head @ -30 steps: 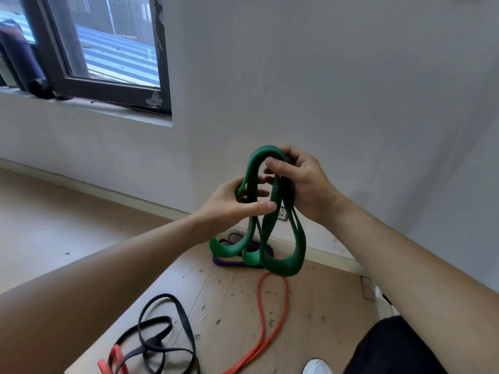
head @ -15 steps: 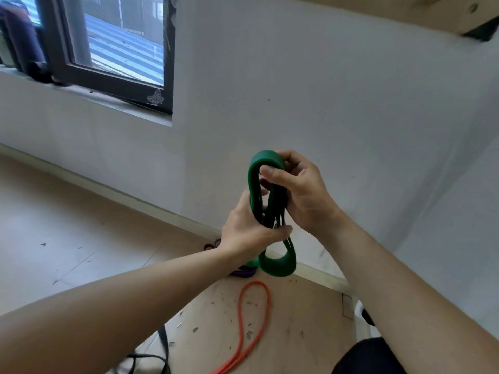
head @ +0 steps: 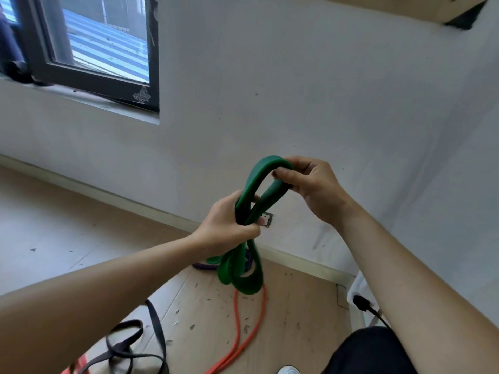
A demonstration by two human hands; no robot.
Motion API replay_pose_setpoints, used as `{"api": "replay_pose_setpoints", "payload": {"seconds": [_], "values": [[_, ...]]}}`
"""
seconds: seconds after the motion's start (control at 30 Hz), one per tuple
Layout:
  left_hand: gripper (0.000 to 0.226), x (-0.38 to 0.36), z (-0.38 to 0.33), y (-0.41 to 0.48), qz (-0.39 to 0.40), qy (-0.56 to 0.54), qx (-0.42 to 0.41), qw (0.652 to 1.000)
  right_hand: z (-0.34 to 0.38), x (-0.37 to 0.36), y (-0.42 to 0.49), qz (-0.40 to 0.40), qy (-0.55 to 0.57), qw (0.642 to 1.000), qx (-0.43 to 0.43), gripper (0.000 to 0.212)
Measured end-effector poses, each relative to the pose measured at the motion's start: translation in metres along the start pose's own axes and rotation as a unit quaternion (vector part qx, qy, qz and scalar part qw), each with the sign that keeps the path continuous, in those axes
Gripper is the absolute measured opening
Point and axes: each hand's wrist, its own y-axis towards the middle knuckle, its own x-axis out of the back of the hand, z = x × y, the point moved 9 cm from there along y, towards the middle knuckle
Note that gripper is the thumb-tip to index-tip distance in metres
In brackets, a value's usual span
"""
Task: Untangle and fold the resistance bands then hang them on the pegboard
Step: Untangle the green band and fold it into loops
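Observation:
A wide green resistance band is folded into several loops and held up in front of the white wall. My left hand grips the bunched middle of the band, fingers curled round it. My right hand pinches the top loop, which arches to the upper right. The lower loops hang free below my left hand. On the floor lie an orange band, a black band and a purple band, partly hidden behind the green one. A wooden board edge shows at the top right.
A dark-framed window is at the upper left. A wall socket sits low on the wall behind the band. A black plug and cable lie at the right. My white shoe tip and dark trousers are at the bottom.
My right hand has drawn the top loop up and to the right, away from my left hand. My left hand has closed tighter round the band's middle.

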Motion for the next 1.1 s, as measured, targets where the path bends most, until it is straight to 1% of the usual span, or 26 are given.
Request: {"api": "replay_pose_setpoints", "payload": {"seconds": [0.1, 0.17, 0.27, 0.33, 0.4, 0.43, 0.5, 0.57, 0.6, 0.67, 0.7, 0.77, 0.83, 0.9, 1.0, 1.1], "values": [[0.042, 0.009, -0.003, 0.001, 0.035, 0.010, 0.009, 0.999, -0.011, 0.008, -0.004, 0.036, -0.020, 0.999, -0.023, 0.035], [0.040, 0.020, -0.004, 0.001, 0.042, 0.028, 0.017, 0.999, -0.018, 0.009, -0.008, 0.059, -0.045, 0.997, -0.035, 0.039], [0.037, 0.033, -0.002, 0.002, 0.057, 0.061, 0.031, 0.996, -0.028, 0.007, -0.014, 0.084, -0.112, 0.988, -0.058, 0.036], [0.033, 0.037, 0.000, 0.002, 0.070, 0.094, 0.034, 0.992, -0.029, 0.001, -0.017, 0.107, -0.217, 0.968, -0.070, 0.041], [0.031, 0.041, 0.003, 0.001, 0.079, 0.150, 0.032, 0.985, -0.021, -0.010, -0.021, 0.127, -0.333, 0.932, -0.065, 0.060], [0.031, 0.041, 0.004, 0.001, 0.087, 0.182, 0.027, 0.979, -0.013, -0.018, -0.022, 0.132, -0.364, 0.921, -0.049, 0.070], [0.032, 0.039, 0.004, -0.001, 0.110, 0.220, 0.028, 0.969, 0.003, -0.042, -0.026, 0.147, -0.385, 0.911, -0.006, 0.083], [0.031, 0.035, 0.002, -0.003, 0.135, 0.229, 0.038, 0.963, 0.005, -0.064, -0.030, 0.175, -0.397, 0.901, 0.019, 0.091], [0.031, 0.033, 0.002, -0.005, 0.144, 0.228, 0.043, 0.962, -0.001, -0.073, -0.033, 0.194, -0.409, 0.891, 0.024, 0.095], [0.033, 0.032, 0.002, -0.007, 0.152, 0.208, 0.054, 0.965, -0.014, -0.088, -0.037, 0.217, -0.463, 0.857, 0.059, 0.101], [0.034, 0.034, 0.003, -0.008, 0.150, 0.186, 0.061, 0.969, -0.020, -0.093, -0.040, 0.214, -0.496, 0.836, 0.096, 0.100], [0.033, 0.040, 0.006, -0.010, 0.141, 0.142, 0.081, 0.976, -0.021, -0.102, -0.046, 0.179, -0.534, 0.805, 0.186, 0.087], [0.029, 0.047, 0.010, -0.013, 0.136, 0.115, 0.102, 0.979, -0.016, -0.108, -0.054, 0.134, -0.537, 0.787, 0.271, 0.068], [0.029, 0.051, 0.012, -0.017, 0.140, 0.106, 0.109, 0.978, -0.013, -0.110, -0.060, 0.096, -0.534, 0.773, 0.329, 0.053], [0.032, 0.051, 0.014, -0.023, 0.155, 0.118, 0.094, 0.976, -0.011, -0.111, -0.066, 0.069, -0.521, 0.768, 0.366, 0.040], [0.039, 0.050, 0.009, -0.028, 0.165, 0.174, 0.032, 0.970, -0.006, -0.111, -0.066, 0.080, -0.487, 0.794, 0.356, 0.032]]}}
